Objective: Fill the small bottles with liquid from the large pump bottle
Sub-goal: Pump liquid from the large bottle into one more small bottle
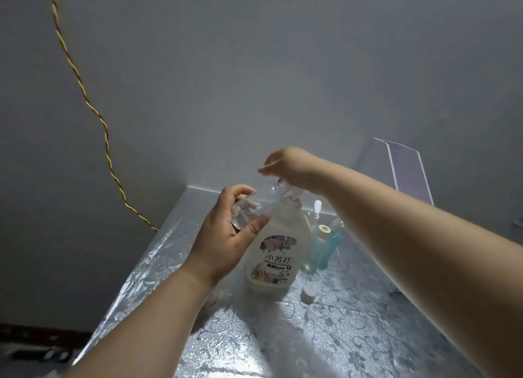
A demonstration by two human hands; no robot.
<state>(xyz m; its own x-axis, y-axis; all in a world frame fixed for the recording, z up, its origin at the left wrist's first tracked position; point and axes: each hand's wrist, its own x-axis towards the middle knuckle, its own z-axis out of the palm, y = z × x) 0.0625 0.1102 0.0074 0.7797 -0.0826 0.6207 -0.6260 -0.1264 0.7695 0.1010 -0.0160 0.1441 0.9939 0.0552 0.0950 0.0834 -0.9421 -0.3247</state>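
Cord: a twisted yellow-and-red cord (85, 94) runs down the wall and reaches the table's far left edge.
Left hand: the left hand (226, 236) is curled round a small clear bottle (254, 205), thumb on the near side.
Small clear bottle: held off the table and tilted at ten o'clock from the pump bottle, mouth up by the spout.
Pump bottle: the large white pump bottle (273, 258) stands upright on the table, flowered label facing me.
Right hand: the right hand (288, 165) lies on the pump head at twelve o'clock, fingers bent. I cannot tell if they grip it.
Teal bottle: a teal bottle (322, 247) with a cream top stands just beside, at three o'clock.
Cap: a white cap (308, 291) lies at four o'clock.
Table: the table (339, 335) wears a silvery flowered cover.
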